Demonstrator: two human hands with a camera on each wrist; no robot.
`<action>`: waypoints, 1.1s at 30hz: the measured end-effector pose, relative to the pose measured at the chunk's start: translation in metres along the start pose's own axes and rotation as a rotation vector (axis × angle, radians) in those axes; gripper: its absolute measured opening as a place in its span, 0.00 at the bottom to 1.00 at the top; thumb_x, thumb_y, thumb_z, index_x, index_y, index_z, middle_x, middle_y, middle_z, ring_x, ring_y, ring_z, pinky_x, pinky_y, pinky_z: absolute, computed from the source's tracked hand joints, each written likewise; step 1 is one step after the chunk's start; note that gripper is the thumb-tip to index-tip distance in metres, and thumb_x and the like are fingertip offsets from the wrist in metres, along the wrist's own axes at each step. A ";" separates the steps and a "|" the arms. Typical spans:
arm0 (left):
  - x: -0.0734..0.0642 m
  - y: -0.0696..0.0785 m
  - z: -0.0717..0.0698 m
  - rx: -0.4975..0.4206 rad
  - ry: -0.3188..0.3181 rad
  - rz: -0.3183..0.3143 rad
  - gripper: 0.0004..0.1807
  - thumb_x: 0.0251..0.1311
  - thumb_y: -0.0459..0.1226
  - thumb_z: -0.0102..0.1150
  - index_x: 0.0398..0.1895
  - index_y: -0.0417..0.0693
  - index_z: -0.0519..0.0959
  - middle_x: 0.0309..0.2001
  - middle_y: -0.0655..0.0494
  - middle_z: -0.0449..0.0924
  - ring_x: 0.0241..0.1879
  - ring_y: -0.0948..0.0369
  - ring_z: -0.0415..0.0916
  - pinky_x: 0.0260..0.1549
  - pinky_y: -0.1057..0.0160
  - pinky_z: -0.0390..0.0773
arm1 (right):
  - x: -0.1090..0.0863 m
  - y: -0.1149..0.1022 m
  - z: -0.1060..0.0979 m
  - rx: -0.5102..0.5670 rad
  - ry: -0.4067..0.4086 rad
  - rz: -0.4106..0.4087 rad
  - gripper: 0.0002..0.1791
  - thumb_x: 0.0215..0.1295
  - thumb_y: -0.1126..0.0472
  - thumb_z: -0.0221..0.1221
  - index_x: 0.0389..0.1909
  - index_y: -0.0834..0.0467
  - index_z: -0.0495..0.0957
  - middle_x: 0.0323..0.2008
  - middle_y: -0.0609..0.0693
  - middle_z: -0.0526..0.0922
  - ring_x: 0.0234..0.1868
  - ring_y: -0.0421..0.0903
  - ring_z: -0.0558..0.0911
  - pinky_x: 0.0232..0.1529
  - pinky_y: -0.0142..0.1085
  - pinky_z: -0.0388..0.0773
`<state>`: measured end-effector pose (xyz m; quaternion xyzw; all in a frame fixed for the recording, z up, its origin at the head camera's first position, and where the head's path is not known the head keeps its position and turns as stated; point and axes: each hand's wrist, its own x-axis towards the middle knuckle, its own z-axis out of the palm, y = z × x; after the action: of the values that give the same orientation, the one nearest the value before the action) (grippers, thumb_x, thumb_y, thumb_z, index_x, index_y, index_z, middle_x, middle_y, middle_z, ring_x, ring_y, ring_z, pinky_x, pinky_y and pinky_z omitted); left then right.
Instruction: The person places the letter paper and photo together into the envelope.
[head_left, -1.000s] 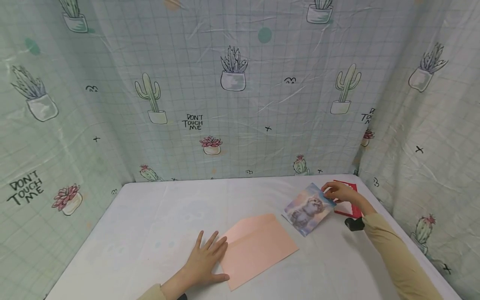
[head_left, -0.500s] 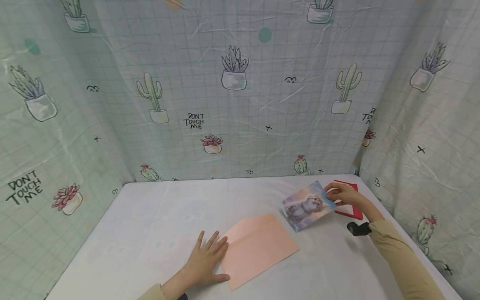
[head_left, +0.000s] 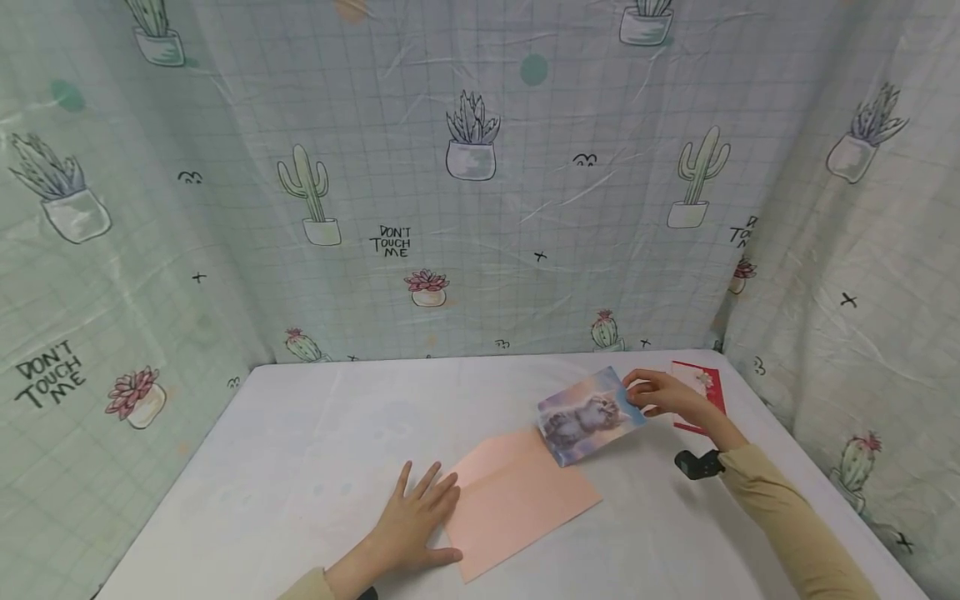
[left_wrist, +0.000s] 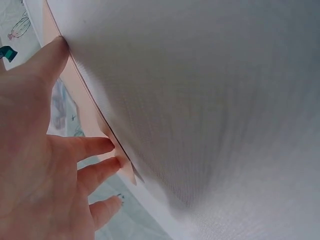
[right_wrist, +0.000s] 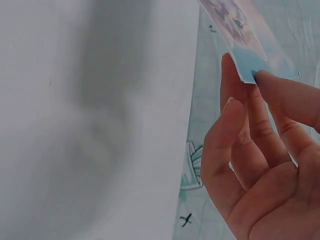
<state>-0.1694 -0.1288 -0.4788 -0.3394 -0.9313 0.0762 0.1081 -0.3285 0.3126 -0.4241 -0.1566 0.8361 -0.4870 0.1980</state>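
Observation:
A peach envelope [head_left: 525, 508] lies on the table with its flap spread out toward the back left. My left hand [head_left: 408, 521] rests on its left edge, fingers straight and spread; the left wrist view shows the thumb and fingertips touching the envelope's edge [left_wrist: 82, 95]. My right hand [head_left: 671, 398] pinches the right end of a kitten picture card [head_left: 588, 417] between thumb and fingers. In the right wrist view the card's blue corner [right_wrist: 255, 62] sits in that pinch. The card is tilted, and its lower left part overlaps the envelope's upper right corner in the head view.
A red and white card with a flower on it [head_left: 703, 383] lies at the table's back right, partly hidden by my right hand and wrist. A cactus-print curtain [head_left: 480, 217] stands behind the white table [head_left: 322, 442] and along both sides.
The right hand first lifts and tilts the kitten card, then carries it left until it overlaps the envelope's corner in view. More of the red and white card shows. The left hand stays put.

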 end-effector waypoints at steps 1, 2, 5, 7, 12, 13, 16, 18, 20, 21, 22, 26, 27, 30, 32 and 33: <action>0.000 0.000 0.000 0.001 0.001 0.001 0.44 0.47 0.71 0.39 0.58 0.51 0.69 0.62 0.55 0.66 0.64 0.50 0.58 0.56 0.37 0.54 | 0.001 -0.002 0.003 -0.008 0.005 -0.004 0.19 0.63 0.58 0.53 0.49 0.65 0.64 0.34 0.47 0.76 0.32 0.39 0.73 0.36 0.38 0.76; 0.000 0.000 0.000 0.008 0.000 0.001 0.43 0.47 0.71 0.39 0.57 0.51 0.69 0.62 0.55 0.66 0.64 0.50 0.58 0.56 0.37 0.54 | 0.003 -0.004 0.005 -0.014 0.010 -0.009 0.19 0.63 0.57 0.53 0.49 0.65 0.64 0.34 0.48 0.76 0.32 0.39 0.74 0.37 0.38 0.76; 0.001 -0.001 0.000 0.008 -0.010 -0.001 0.43 0.47 0.71 0.40 0.57 0.51 0.69 0.62 0.55 0.65 0.64 0.50 0.58 0.56 0.37 0.54 | 0.006 -0.012 0.012 -0.023 0.033 -0.023 0.20 0.62 0.58 0.53 0.49 0.66 0.64 0.37 0.53 0.77 0.34 0.38 0.74 0.38 0.39 0.76; 0.002 -0.002 -0.001 0.010 -0.019 -0.003 0.43 0.47 0.71 0.39 0.58 0.51 0.69 0.63 0.55 0.65 0.65 0.50 0.57 0.57 0.37 0.53 | 0.009 -0.017 0.015 -0.017 0.048 -0.035 0.19 0.62 0.58 0.53 0.49 0.66 0.65 0.39 0.57 0.77 0.33 0.38 0.75 0.38 0.39 0.76; 0.002 -0.003 -0.001 0.005 -0.042 -0.010 0.44 0.47 0.71 0.39 0.58 0.52 0.69 0.63 0.56 0.65 0.65 0.50 0.56 0.57 0.37 0.53 | 0.022 -0.019 0.023 -0.004 0.078 -0.059 0.18 0.62 0.59 0.53 0.49 0.66 0.66 0.36 0.54 0.78 0.31 0.39 0.74 0.36 0.42 0.76; 0.002 -0.004 -0.001 0.005 -0.041 -0.011 0.44 0.47 0.71 0.39 0.58 0.51 0.68 0.63 0.56 0.65 0.65 0.50 0.56 0.57 0.37 0.53 | 0.025 -0.018 0.025 -0.006 0.083 -0.062 0.18 0.62 0.59 0.53 0.48 0.65 0.66 0.35 0.52 0.78 0.30 0.39 0.74 0.35 0.43 0.76; 0.002 -0.004 0.001 0.018 -0.023 -0.007 0.44 0.46 0.71 0.39 0.58 0.51 0.68 0.63 0.56 0.65 0.65 0.50 0.57 0.56 0.37 0.54 | 0.034 -0.017 0.031 -0.002 0.095 -0.062 0.16 0.62 0.60 0.53 0.48 0.64 0.67 0.34 0.52 0.78 0.28 0.41 0.74 0.34 0.44 0.76; 0.002 -0.005 0.003 0.042 0.002 -0.002 0.45 0.46 0.71 0.38 0.58 0.50 0.68 0.63 0.56 0.65 0.64 0.50 0.57 0.56 0.37 0.54 | 0.039 -0.017 0.034 -0.011 0.101 -0.074 0.16 0.62 0.60 0.53 0.47 0.65 0.67 0.34 0.55 0.79 0.27 0.42 0.75 0.33 0.43 0.76; 0.001 -0.006 0.004 0.052 0.022 -0.001 0.45 0.46 0.72 0.37 0.58 0.49 0.68 0.63 0.56 0.64 0.64 0.50 0.57 0.60 0.35 0.43 | 0.043 -0.017 0.038 -0.019 0.116 -0.079 0.15 0.62 0.62 0.53 0.47 0.65 0.67 0.35 0.58 0.79 0.28 0.42 0.76 0.32 0.41 0.77; 0.001 -0.006 0.004 0.059 0.032 -0.001 0.46 0.46 0.72 0.37 0.58 0.49 0.68 0.63 0.55 0.64 0.64 0.50 0.57 0.61 0.35 0.37 | 0.045 -0.018 0.040 -0.029 0.124 -0.086 0.14 0.62 0.62 0.53 0.46 0.65 0.67 0.36 0.60 0.79 0.28 0.42 0.77 0.32 0.41 0.77; 0.001 -0.006 0.004 0.063 0.040 -0.003 0.46 0.46 0.72 0.36 0.58 0.49 0.68 0.63 0.55 0.64 0.64 0.50 0.57 0.61 0.36 0.31 | 0.047 -0.018 0.042 -0.037 0.129 -0.097 0.14 0.62 0.63 0.52 0.46 0.66 0.67 0.36 0.63 0.79 0.29 0.42 0.78 0.31 0.40 0.78; 0.001 -0.007 0.002 0.074 0.037 -0.023 0.48 0.45 0.73 0.35 0.59 0.49 0.67 0.64 0.56 0.63 0.64 0.50 0.57 0.61 0.35 0.37 | 0.054 -0.021 0.049 -0.088 0.168 -0.134 0.11 0.62 0.66 0.52 0.44 0.66 0.69 0.37 0.67 0.78 0.31 0.46 0.80 0.31 0.41 0.80; 0.001 -0.007 0.001 0.076 0.026 -0.029 0.48 0.45 0.73 0.35 0.59 0.49 0.67 0.64 0.56 0.63 0.64 0.50 0.57 0.59 0.35 0.44 | 0.056 -0.022 0.051 -0.105 0.177 -0.146 0.11 0.61 0.66 0.53 0.44 0.66 0.70 0.37 0.67 0.78 0.31 0.46 0.80 0.31 0.42 0.80; 0.002 -0.007 -0.002 0.065 -0.025 -0.047 0.49 0.44 0.74 0.36 0.61 0.49 0.65 0.65 0.57 0.61 0.65 0.50 0.55 0.55 0.36 0.54 | 0.061 -0.024 0.057 -0.152 0.205 -0.169 0.09 0.61 0.67 0.53 0.41 0.64 0.71 0.37 0.65 0.78 0.30 0.46 0.79 0.30 0.43 0.79; 0.002 -0.007 -0.003 0.052 -0.068 -0.064 0.49 0.44 0.73 0.36 0.62 0.49 0.64 0.66 0.57 0.60 0.66 0.50 0.53 0.56 0.36 0.54 | 0.064 -0.026 0.061 -0.182 0.215 -0.189 0.08 0.61 0.67 0.53 0.40 0.64 0.72 0.36 0.64 0.79 0.28 0.45 0.79 0.29 0.43 0.79; 0.003 -0.006 -0.004 0.051 -0.088 -0.073 0.49 0.44 0.73 0.37 0.62 0.50 0.63 0.66 0.57 0.59 0.66 0.50 0.52 0.56 0.36 0.53 | 0.065 -0.027 0.062 -0.196 0.216 -0.202 0.07 0.60 0.68 0.53 0.40 0.64 0.72 0.35 0.64 0.79 0.28 0.45 0.78 0.29 0.43 0.79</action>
<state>-0.1742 -0.1316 -0.4729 -0.2987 -0.9447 0.1108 0.0784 -0.3532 0.2231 -0.4398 -0.2050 0.8760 -0.4347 0.0408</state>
